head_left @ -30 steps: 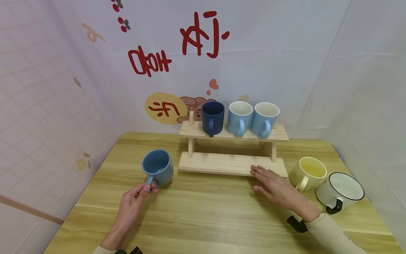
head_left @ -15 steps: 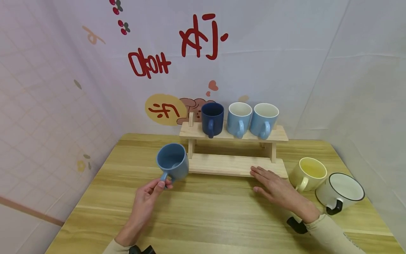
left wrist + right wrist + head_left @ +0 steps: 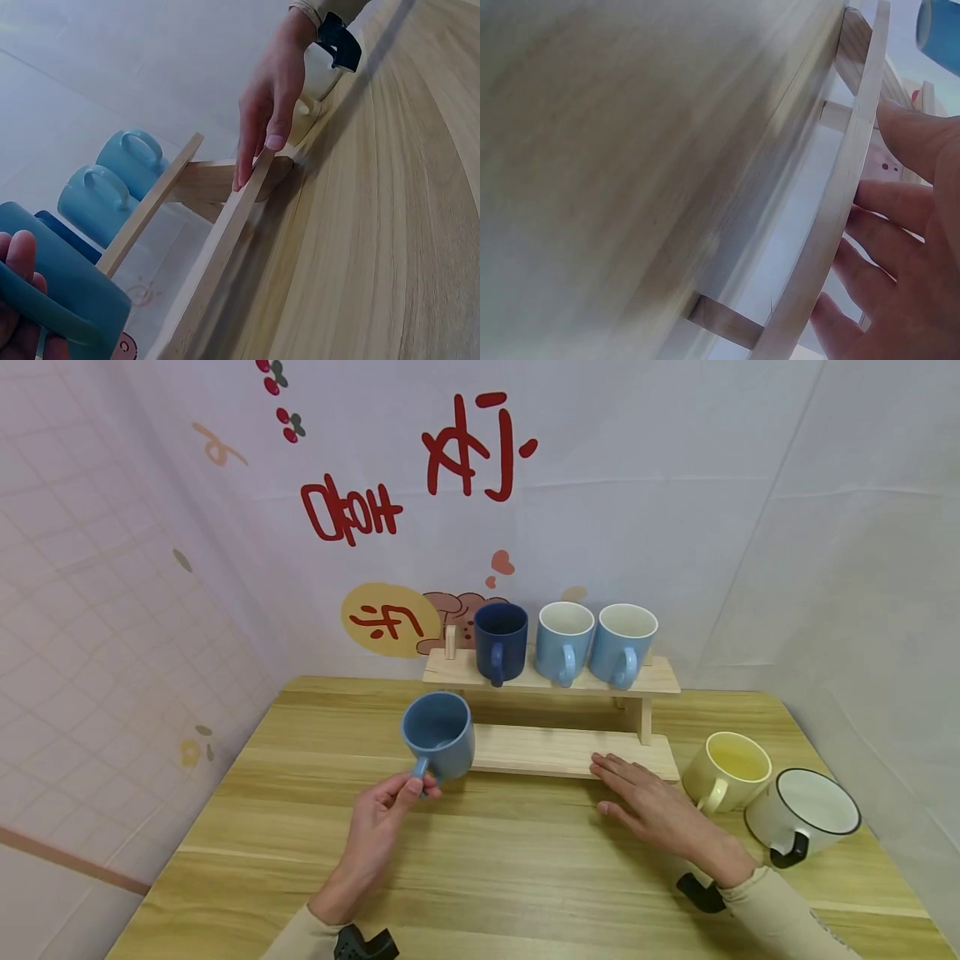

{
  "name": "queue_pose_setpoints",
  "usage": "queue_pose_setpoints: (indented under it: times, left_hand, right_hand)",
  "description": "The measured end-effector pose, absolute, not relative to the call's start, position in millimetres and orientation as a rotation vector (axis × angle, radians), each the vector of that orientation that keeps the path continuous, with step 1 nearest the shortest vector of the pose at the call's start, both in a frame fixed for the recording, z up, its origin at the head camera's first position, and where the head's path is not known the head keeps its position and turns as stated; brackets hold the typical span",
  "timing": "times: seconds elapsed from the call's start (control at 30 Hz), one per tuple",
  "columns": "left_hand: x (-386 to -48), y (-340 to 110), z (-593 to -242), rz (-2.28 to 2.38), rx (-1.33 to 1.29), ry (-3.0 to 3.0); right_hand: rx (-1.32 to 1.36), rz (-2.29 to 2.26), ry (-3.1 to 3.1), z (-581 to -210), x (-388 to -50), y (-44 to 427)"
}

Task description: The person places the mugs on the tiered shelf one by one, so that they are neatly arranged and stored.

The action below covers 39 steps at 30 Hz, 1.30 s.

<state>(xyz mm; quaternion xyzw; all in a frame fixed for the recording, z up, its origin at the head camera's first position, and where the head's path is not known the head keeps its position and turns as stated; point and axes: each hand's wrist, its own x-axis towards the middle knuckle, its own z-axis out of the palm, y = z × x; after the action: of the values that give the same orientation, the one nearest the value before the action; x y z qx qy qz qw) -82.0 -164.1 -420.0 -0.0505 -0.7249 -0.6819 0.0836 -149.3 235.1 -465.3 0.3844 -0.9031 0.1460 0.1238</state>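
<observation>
My left hand (image 3: 378, 831) pinches the handle of a medium-blue mug (image 3: 450, 752), which is upright in front of the left end of the wooden two-tier rack (image 3: 555, 750); the mug hides that end of the lower shelf. In the left wrist view the mug (image 3: 67, 277) shows at the lower left, fingers at its handle. With fingers extended, my right hand (image 3: 660, 810) rests on the right part of the lower shelf's front edge. The right wrist view shows that hand (image 3: 900, 255) with its fingertips against the shelf board (image 3: 832, 217).
On the upper shelf stand a dark blue mug (image 3: 501, 639) and two light blue mugs (image 3: 562, 647), (image 3: 621, 652), handles facing front. Right of the rack are a yellow mug (image 3: 723, 777) and a white mug (image 3: 798, 814) with a black rim and handle. A patterned cloth hangs behind.
The left hand has carried the blue mug rightward and slightly back, from left of the rack to the front of its left end. The right hand has stayed on the lower shelf.
</observation>
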Motion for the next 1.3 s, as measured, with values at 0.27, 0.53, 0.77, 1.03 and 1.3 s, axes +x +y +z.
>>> queue_pose_setpoints:
  times: [0.27, 0.53, 0.77, 1.03, 1.3]
  left_hand:
    - [-89.5, -153.7, -424.2, -2.072, -0.126, -2.177]
    - [-99.7, -142.9, -429.0, -2.077, -0.147, -2.197]
    - [-110.2, -132.5, -434.6, -2.09, -0.101, -2.207]
    - [-122.2, -123.6, -439.3, -2.067, -0.149, -2.153]
    - [-128.6, -116.7, -444.3, -2.053, -0.125, -2.159]
  right_hand:
    - [1.126, 0.432, -2.63, -466.1, -150.1, 235.0]
    - [1.129, 0.427, -2.64, -465.4, -149.4, 236.3]
    - [1.135, 0.434, -2.639, -464.3, -148.7, 236.0]
    - [1.134, 0.443, -2.629, -463.8, -148.8, 236.3]
    - [1.129, 0.445, -2.645, -464.6, -149.1, 236.2]
